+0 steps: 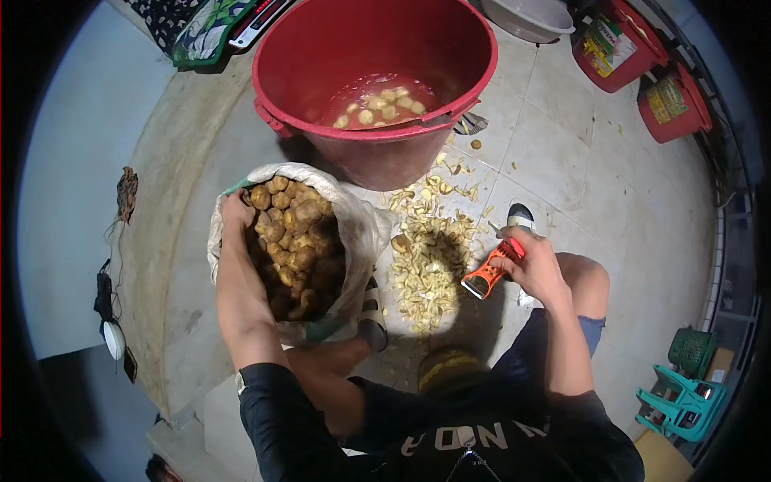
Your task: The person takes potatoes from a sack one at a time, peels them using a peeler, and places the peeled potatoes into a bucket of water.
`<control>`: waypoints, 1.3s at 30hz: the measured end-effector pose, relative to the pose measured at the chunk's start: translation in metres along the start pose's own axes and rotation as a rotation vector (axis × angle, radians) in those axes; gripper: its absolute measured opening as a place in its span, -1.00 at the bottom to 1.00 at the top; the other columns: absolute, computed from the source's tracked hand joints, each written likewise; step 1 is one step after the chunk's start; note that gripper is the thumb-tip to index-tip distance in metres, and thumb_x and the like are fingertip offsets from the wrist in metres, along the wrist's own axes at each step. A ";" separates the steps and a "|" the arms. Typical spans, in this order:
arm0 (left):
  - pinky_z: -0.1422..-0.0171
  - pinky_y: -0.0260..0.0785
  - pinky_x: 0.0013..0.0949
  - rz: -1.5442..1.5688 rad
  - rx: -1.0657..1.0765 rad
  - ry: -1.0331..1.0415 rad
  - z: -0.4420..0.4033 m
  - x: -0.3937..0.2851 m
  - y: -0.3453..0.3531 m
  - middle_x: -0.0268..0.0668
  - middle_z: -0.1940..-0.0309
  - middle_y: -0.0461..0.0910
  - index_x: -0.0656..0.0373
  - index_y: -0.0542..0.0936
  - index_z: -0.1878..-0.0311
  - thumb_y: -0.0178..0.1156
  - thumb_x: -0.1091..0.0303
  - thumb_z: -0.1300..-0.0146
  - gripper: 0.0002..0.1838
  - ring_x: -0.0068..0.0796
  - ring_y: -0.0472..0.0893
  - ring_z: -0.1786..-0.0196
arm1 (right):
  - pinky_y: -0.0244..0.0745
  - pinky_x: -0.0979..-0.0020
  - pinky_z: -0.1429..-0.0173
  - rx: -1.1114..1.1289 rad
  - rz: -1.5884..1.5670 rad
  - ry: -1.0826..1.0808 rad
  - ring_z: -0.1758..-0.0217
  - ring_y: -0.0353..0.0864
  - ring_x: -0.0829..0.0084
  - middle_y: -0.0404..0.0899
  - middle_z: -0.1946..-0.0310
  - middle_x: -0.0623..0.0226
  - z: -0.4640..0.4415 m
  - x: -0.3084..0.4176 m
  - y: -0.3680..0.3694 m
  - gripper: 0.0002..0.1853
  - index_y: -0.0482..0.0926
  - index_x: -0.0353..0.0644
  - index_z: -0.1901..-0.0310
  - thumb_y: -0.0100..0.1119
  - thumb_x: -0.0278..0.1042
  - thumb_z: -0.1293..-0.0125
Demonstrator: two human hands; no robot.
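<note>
My left hand (238,210) reaches into the upper left of a white sack (365,233) filled with brown potatoes (301,233). Its fingers are at the potatoes by the sack's rim, and the fingertips are partly hidden. My right hand (534,265) is closed around an orange peeler (486,273), held over the floor right of the peelings, with something thin also at its fingers. A heap of pale peelings (430,265) lies on the tiles between the sack and my right foot. Beyond it, a large red tub (377,153) holds water and pale peeled potatoes (385,104).
Two red buckets (614,52) (673,104) stand at the upper right, near a grey basin (526,18). A small potato (475,145) lies on the floor right of the tub. A turquoise stool (683,402) is at the lower right. Cables hang along the left wall.
</note>
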State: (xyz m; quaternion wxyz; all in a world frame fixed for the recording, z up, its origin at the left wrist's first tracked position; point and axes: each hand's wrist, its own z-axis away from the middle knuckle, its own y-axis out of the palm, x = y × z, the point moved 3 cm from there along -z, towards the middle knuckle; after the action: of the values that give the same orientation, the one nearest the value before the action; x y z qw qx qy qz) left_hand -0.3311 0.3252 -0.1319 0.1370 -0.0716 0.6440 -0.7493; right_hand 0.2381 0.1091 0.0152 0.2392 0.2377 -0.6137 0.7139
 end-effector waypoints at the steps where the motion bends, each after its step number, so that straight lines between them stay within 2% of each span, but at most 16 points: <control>1: -0.31 0.31 -0.12 0.068 -0.047 0.039 -0.002 0.003 0.000 0.08 -0.09 0.52 0.08 0.58 -0.08 0.27 0.41 -0.01 -0.53 -0.01 0.46 -0.19 | 0.47 0.22 0.21 0.001 -0.001 -0.003 0.33 0.58 -0.02 0.59 0.35 -0.02 0.000 0.001 0.001 -0.53 0.53 -0.25 0.05 0.50 -0.33 -0.01; 3: -0.25 0.37 -0.15 0.135 -0.102 0.082 0.001 0.004 0.000 0.05 0.02 0.58 0.13 0.58 -0.03 0.29 0.46 0.03 -0.55 -0.06 0.51 -0.15 | 0.46 0.21 0.22 -0.008 0.009 0.003 0.33 0.57 -0.02 0.58 0.39 -0.01 0.000 0.002 0.000 -0.52 0.53 -0.25 0.03 0.49 -0.32 -0.02; 5: -0.06 0.49 -0.25 0.802 -0.165 0.115 0.019 0.010 -0.007 -0.07 0.19 0.63 0.16 0.51 -0.03 0.32 0.57 0.02 -0.53 -0.25 0.58 -0.03 | 0.45 0.16 0.21 0.002 0.001 0.014 0.32 0.56 -0.04 0.57 0.40 0.01 -0.001 0.004 0.000 -0.55 0.52 -0.23 0.08 0.48 -0.27 -0.03; 7: -0.11 0.54 -0.23 1.540 0.033 -0.050 0.072 -0.031 -0.036 -0.12 0.00 0.53 0.13 0.39 -0.12 0.20 0.70 -0.18 -0.55 -0.33 0.57 -0.03 | 0.44 0.12 0.21 0.018 -0.006 0.022 0.31 0.55 -0.06 0.56 0.42 0.02 0.002 0.007 0.004 -0.57 0.51 -0.21 0.12 0.47 -0.22 -0.04; 9: -0.25 0.46 -0.12 1.800 0.083 -0.006 0.100 -0.051 -0.041 -0.10 -0.09 0.46 0.13 0.38 -0.16 0.17 0.69 -0.21 -0.54 -0.26 0.53 -0.12 | 0.44 0.12 0.21 0.026 -0.039 -0.046 0.29 0.56 -0.07 0.57 0.40 0.01 0.004 0.011 0.010 -0.58 0.51 -0.20 0.13 0.46 -0.22 -0.05; 17: -0.33 0.34 -0.12 2.215 0.487 0.375 0.259 -0.210 -0.050 -0.11 -0.16 0.46 0.23 0.39 -0.21 0.22 0.50 -0.23 -0.53 -0.16 0.48 -0.21 | 0.47 0.08 0.15 -0.065 -0.093 -0.217 0.22 0.58 -0.10 0.60 0.35 -0.02 0.027 0.025 0.048 -0.60 0.52 -0.17 0.13 0.44 -0.20 -0.05; 22: -0.20 0.41 -0.19 2.628 1.012 0.072 0.348 -0.252 -0.031 -0.01 -0.07 0.50 0.27 0.42 -0.18 -0.04 0.24 -0.40 -0.61 -0.09 0.51 -0.09 | 0.49 0.14 0.17 -0.176 -0.204 -0.089 0.26 0.59 -0.09 0.60 0.40 -0.01 0.040 0.000 0.034 -0.52 0.52 -0.19 0.13 0.52 -0.20 0.04; 25: 0.04 0.40 -0.34 2.507 1.055 0.183 0.359 -0.250 -0.036 -0.02 0.01 0.53 0.23 0.46 -0.11 -0.17 0.13 -0.44 -0.59 -0.21 0.53 0.10 | 0.48 0.32 0.23 -0.299 -0.358 -0.131 0.37 0.60 0.38 0.60 0.45 0.23 0.039 -0.007 0.020 -0.51 0.49 -0.25 0.15 0.57 -0.26 0.04; 26: 0.04 0.40 -0.34 2.503 1.057 0.184 0.362 -0.249 -0.037 -0.02 0.01 0.53 0.23 0.46 -0.11 -0.17 0.13 -0.44 -0.59 -0.21 0.53 0.10 | 0.48 0.32 0.23 -0.302 -0.360 -0.131 0.37 0.60 0.38 0.60 0.45 0.23 0.035 -0.009 0.021 -0.51 0.49 -0.25 0.15 0.57 -0.26 0.04; 28: 0.33 0.25 -0.44 2.272 0.750 0.013 0.362 -0.246 -0.032 -0.14 0.22 0.50 0.19 0.46 0.02 -0.19 0.13 -0.46 -0.65 -0.37 0.46 0.34 | 0.46 0.44 0.24 -0.232 -0.752 -0.073 0.35 0.50 0.61 0.54 0.42 0.44 0.028 -0.014 0.029 -0.51 0.48 -0.24 0.14 0.59 -0.33 0.04; 30: 0.62 0.10 -0.54 2.015 0.472 -0.135 0.365 -0.244 -0.027 -0.26 0.44 0.47 0.16 0.45 0.14 -0.20 0.13 -0.48 -0.67 -0.53 0.38 0.58 | 0.42 0.48 0.25 -0.179 -0.874 -0.115 0.34 0.46 0.65 0.51 0.41 0.49 0.029 -0.006 0.043 -0.53 0.48 -0.21 0.16 0.59 -0.37 0.04; 31: 0.62 0.10 -0.54 2.018 0.478 -0.135 0.369 -0.247 -0.025 -0.26 0.44 0.47 0.16 0.45 0.14 -0.20 0.13 -0.48 -0.67 -0.53 0.38 0.58 | 0.37 0.52 0.27 -0.125 -0.995 -0.161 0.34 0.41 0.68 0.48 0.40 0.54 0.032 0.010 0.045 -0.55 0.48 -0.18 0.18 0.59 -0.40 0.04; 33: 0.62 0.18 -0.44 1.687 0.121 0.041 0.374 -0.244 -0.030 -0.26 0.42 0.48 0.15 0.45 0.16 -0.16 0.27 -0.44 -0.78 -0.53 0.43 0.49 | 0.38 0.53 0.18 -0.048 -0.789 -0.237 0.26 0.42 0.68 0.47 0.38 0.54 0.047 0.035 0.041 -0.56 0.48 -0.19 0.18 0.58 -0.41 0.03; 35: 0.59 0.28 -0.43 1.591 0.191 0.027 0.379 -0.237 -0.029 -0.29 0.40 0.48 0.15 0.46 0.16 -0.18 0.34 -0.41 -0.79 -0.54 0.47 0.45 | 0.39 0.52 0.17 -0.242 -0.540 -0.225 0.26 0.43 0.69 0.49 0.36 0.54 0.036 0.023 0.041 -0.54 0.50 -0.20 0.14 0.58 -0.42 0.05; 37: 0.47 0.38 -0.45 1.487 -0.011 0.173 0.379 -0.232 -0.030 -0.29 0.39 0.48 0.18 0.46 0.15 -0.17 0.35 -0.39 -0.79 -0.51 0.49 0.42 | 0.39 0.52 0.16 -0.212 -0.674 -0.154 0.26 0.43 0.69 0.50 0.36 0.54 0.024 0.004 0.036 -0.52 0.50 -0.20 0.12 0.59 -0.42 0.05; 39: 0.38 0.39 -0.45 1.539 0.002 0.149 0.388 -0.236 -0.052 -0.27 0.39 0.49 0.21 0.46 0.16 -0.18 0.37 -0.37 -0.79 -0.50 0.49 0.40 | 0.40 0.52 0.15 -0.188 -0.804 -0.092 0.26 0.44 0.69 0.51 0.36 0.54 0.021 0.004 0.032 -0.51 0.51 -0.21 0.10 0.59 -0.41 0.06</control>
State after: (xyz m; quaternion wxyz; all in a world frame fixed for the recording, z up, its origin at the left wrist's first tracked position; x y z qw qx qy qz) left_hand -0.0023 0.0350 -0.0027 0.5756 0.4469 0.5192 -0.4466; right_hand 0.2156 0.0840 -0.0041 0.4920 0.4670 -0.5446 0.4932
